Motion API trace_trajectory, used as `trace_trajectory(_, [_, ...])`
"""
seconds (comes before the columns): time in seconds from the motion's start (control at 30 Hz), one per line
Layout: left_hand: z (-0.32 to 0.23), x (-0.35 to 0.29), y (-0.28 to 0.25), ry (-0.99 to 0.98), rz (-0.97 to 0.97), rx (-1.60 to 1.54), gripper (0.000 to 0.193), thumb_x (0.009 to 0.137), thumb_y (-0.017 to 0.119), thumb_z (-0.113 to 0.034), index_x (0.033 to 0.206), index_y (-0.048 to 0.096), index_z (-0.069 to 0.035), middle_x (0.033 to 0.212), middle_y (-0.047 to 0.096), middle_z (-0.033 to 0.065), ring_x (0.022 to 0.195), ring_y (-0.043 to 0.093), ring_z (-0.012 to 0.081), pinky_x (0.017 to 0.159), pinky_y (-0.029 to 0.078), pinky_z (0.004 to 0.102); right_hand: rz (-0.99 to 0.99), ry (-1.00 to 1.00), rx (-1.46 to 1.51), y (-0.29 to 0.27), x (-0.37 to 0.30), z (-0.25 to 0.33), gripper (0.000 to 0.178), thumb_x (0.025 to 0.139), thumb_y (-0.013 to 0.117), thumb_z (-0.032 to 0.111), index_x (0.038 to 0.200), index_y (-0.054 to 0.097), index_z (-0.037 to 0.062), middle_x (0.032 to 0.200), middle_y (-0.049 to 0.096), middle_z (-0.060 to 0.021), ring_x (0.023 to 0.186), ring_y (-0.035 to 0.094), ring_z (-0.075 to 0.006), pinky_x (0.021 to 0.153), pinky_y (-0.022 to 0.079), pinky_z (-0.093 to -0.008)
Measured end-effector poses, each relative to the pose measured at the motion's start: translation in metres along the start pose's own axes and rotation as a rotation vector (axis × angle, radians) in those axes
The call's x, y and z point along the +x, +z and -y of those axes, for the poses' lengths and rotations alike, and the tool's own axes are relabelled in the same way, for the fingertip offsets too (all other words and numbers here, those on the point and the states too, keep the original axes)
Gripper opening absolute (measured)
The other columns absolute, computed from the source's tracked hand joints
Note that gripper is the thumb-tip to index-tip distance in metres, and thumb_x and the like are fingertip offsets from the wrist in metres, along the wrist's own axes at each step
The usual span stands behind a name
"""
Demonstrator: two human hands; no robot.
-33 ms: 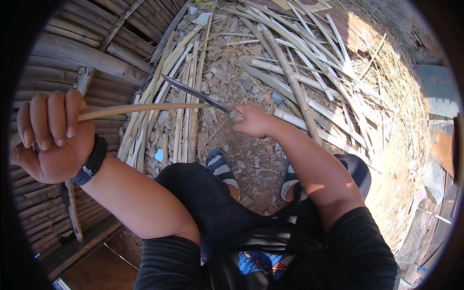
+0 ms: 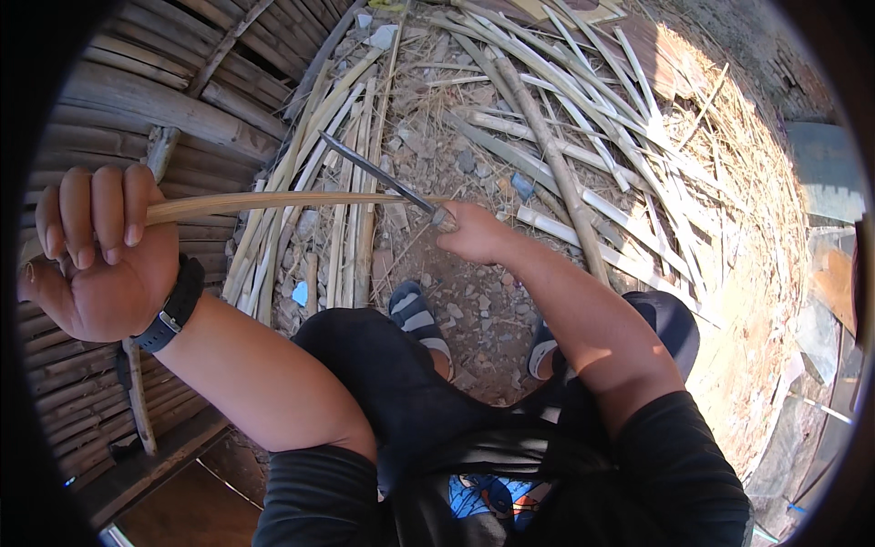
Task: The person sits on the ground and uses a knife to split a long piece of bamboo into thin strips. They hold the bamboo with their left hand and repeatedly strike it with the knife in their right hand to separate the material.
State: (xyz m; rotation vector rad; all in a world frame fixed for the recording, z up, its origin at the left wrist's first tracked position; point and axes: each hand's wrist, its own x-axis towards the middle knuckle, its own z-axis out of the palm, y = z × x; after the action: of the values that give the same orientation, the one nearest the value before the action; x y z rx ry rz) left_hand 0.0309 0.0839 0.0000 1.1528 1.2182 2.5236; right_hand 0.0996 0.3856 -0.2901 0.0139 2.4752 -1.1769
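Note:
A long, slightly bowed bamboo strip [image 2: 273,201] runs across in front of me. My left hand [image 2: 105,251], with a dark watch on its wrist, is closed around the strip's left part at the far left. My right hand [image 2: 474,234] grips the handle of a knife with a long, dark, narrow blade [image 2: 365,167]. The blade points up and left and crosses the strip close to its right end. Whether my right fingers also touch that end is hidden by the hand and handle.
Split bamboo pieces [image 2: 344,228] lie lengthwise beside a slatted bamboo wall [image 2: 173,105] on the left. A larger heap of split bamboo [image 2: 592,118] covers the ground ahead to the right, with dry shavings [image 2: 747,201] beyond. My sandalled feet [image 2: 419,314] rest on stony soil.
My left hand and the strip's left part have risen very slightly. The knife tip has shifted a little to the right and up; both grips stay the same.

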Motion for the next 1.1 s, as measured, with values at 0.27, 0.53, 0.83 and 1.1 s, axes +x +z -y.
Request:
trace_trajectory(0.27, [-0.013, 0.0, -0.022, 0.168, -0.336, 0.294, 0.058, 0.093, 0.037, -0.065, 0.096, 0.044, -0.008, 0.073, 0.042, 0.0023, 0.06, 0.038, 0.0139, 0.062, 0.035, 0.0296, -0.2, 0.118, 0.361, 0.06, -0.032, 0.079, 0.047, 0.08, 0.067, 0.023, 0.118, 0.057, -0.0027, 0.097, 0.066, -0.0305, 0.098, 0.065, -0.044, 0.088, 0.051, -0.0474])
trace_trajectory(0.53, [-0.001, -0.003, -0.026, 0.284, -0.631, 0.502, 0.064, 0.099, 0.015, -0.063, 0.095, 0.043, -0.005, 0.074, 0.041, 0.0054, 0.061, 0.039, 0.0178, 0.063, 0.036, 0.0313, -0.262, 0.248, 0.192, 0.081, -0.025, 0.004, 0.046, 0.081, 0.068, 0.024, 0.116, 0.055, -0.0043, 0.094, 0.064, -0.0306, 0.093, 0.064, -0.0443, 0.083, 0.049, -0.0503])
trace_trajectory(0.83, [0.011, 0.003, -0.013, 0.427, -0.81, 0.711, 0.065, 0.097, 0.02, -0.069, 0.091, 0.041, -0.008, 0.074, 0.037, 0.0039, 0.06, 0.039, 0.0166, 0.059, 0.036, 0.0317, -0.418, -0.06, 0.188, 0.102, -0.017, 0.014, 0.045, 0.081, 0.067, 0.022, 0.116, 0.055, -0.003, 0.09, 0.068, -0.0289, 0.09, 0.066, -0.0455, 0.083, 0.052, -0.0506])
trace_trajectory(1.1, [0.013, 0.002, -0.007, 0.442, -0.982, 0.797, 0.059, 0.097, 0.027, -0.068, 0.086, 0.038, -0.01, 0.071, 0.035, 0.0019, 0.057, 0.033, 0.0156, 0.052, 0.03, 0.0295, -0.114, 0.021, 0.312, 0.066, -0.034, 0.077, 0.047, 0.08, 0.069, 0.022, 0.12, 0.056, 0.0, 0.09, 0.066, -0.0271, 0.09, 0.066, -0.0423, 0.08, 0.051, -0.0498])
